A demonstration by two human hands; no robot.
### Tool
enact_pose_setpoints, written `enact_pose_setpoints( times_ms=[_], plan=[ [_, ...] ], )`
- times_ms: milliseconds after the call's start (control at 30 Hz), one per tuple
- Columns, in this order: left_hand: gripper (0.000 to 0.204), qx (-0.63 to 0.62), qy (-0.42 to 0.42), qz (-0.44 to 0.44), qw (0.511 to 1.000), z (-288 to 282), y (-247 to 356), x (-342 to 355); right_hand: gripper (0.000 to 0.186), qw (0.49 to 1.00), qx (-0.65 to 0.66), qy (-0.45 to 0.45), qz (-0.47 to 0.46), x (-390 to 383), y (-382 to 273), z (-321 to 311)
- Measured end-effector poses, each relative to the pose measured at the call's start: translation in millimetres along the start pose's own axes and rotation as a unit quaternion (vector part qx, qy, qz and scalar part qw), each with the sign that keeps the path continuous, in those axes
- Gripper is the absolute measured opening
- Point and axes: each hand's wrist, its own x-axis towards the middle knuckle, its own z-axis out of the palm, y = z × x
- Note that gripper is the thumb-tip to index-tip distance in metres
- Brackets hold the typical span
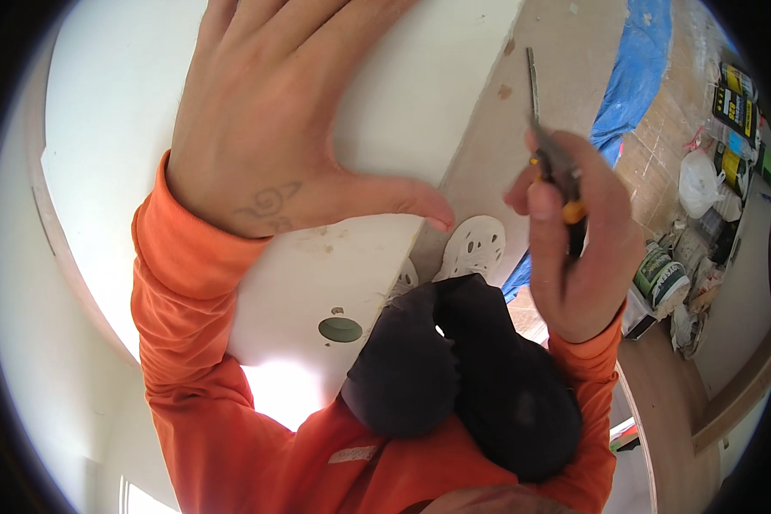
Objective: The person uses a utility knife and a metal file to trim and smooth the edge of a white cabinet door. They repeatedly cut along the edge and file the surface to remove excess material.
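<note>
A: Straight to the tool [557, 163]! Up in the right hand [604, 240], beyond the panel's [274, 317] right edge, pointing away from the body.

B: And held how?

A: In a clamped grip, with thumb and fingers wrapped round a dark handle with orange parts.

B: Safe enough?

A: Not entirely! Could twist on a snag, to judge by that long, thin shaft out front.

B: Over to the left hand [261, 120], then!

A: Spread wide above the panel, with grip apart and thumb [385, 195] out to the edge. Cannot tell about the fingertips, cut off at the top, nor about any firm press on the panel.

B: Risky?

A: Very, for that thumb! Could get jabbed by a slip or a careless swing leftward.

B: And under the hand?

A: Pale panel, marked in places, with a round hole [340, 330] near the dark legs [488, 368]. Might rock under a lopsided push; cannot tell about support.

B: Down to the shoes [475, 244]!

A: Full of openings, so poor cover against a dropped tool.

B: Further out?

A: Past a blue sheet [630, 77], likely to ruck underfoot, to a tub [662, 278] and white bag [701, 184] amid clutter. Easy to trip over after a blind sidestep!
</note>
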Motion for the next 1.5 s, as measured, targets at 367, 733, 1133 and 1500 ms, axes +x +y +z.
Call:
enact_pose_setpoints(
  times_ms=[367,733,1133,1500],
  plan=[
    [0.117,0.091,0.016,0.016,0.996,17,-8,-1,0.030,0.984,-0.171,0.015,-0.036,-1,1,18],
    [0.110,0.020,-0.029,-0.018,0.999,3,0,1,0.029,0.979,-0.200,0.025,-0.044,-1,6,25],
    [0.104,0.086,-0.022,0.001,0.996,9,-2,-3,0.028,0.971,-0.230,0.047,-0.045,-2,5,29],
    [0.103,0.037,-0.006,0.008,0.999,7,1,-3,0.029,0.968,-0.239,0.066,-0.049,-2,6,32]
  ],
)
